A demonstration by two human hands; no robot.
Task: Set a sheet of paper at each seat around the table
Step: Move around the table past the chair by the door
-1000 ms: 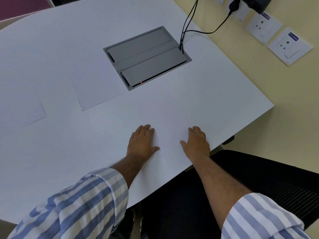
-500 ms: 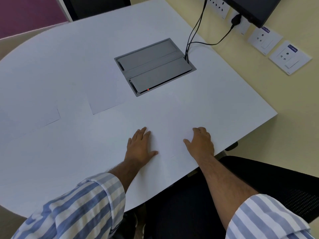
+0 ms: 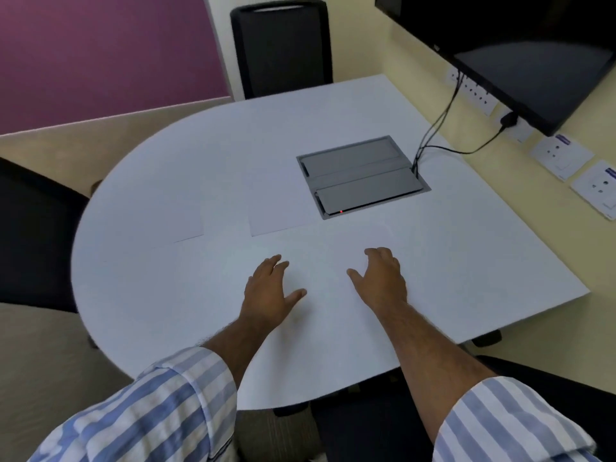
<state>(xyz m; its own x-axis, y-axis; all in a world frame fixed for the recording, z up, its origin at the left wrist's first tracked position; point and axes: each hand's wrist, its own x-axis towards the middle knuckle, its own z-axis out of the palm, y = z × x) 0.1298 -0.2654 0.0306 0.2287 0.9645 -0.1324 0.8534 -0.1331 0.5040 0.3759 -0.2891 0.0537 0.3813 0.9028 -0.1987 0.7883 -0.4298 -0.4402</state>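
Seen from above, looking down over a white table (image 3: 466, 261) with one rounded end. Left hand (image 3: 266, 290) lying palm down, fingers loosely together, thumb spread toward the right, empty and gripping nothing. Right hand (image 3: 380, 278) also palm down just beside it, fingers slightly curled, thumb pointing left, likewise holding nothing. Both forearms bare, reaching in from the near edge of the table, with blue-and-white striped sleeves (image 3: 160, 401) pushed up.

Between and under the two hands, a sheet of paper (image 3: 326, 261), white on white and hard to make out; its edges mostly lost against the tabletop, so contact of the palms with it cannot be told for certain. Farther in from the hands, a second sheet (image 3: 276, 211) lying flat just left of the grey cable hatch (image 3: 361, 176) set into the table. A third sheet (image 3: 176, 218) well left of the hatch, near the rounded end.

Black cables (image 3: 433, 135) running from the hatch's far right corner up to wall sockets. Dark screen (image 3: 516, 45) mounted on the wall beyond the hatch. Black chair (image 3: 283, 45) at the far side of the table, another (image 3: 30, 235) at the rounded end, a third (image 3: 550, 375) at the near right edge.
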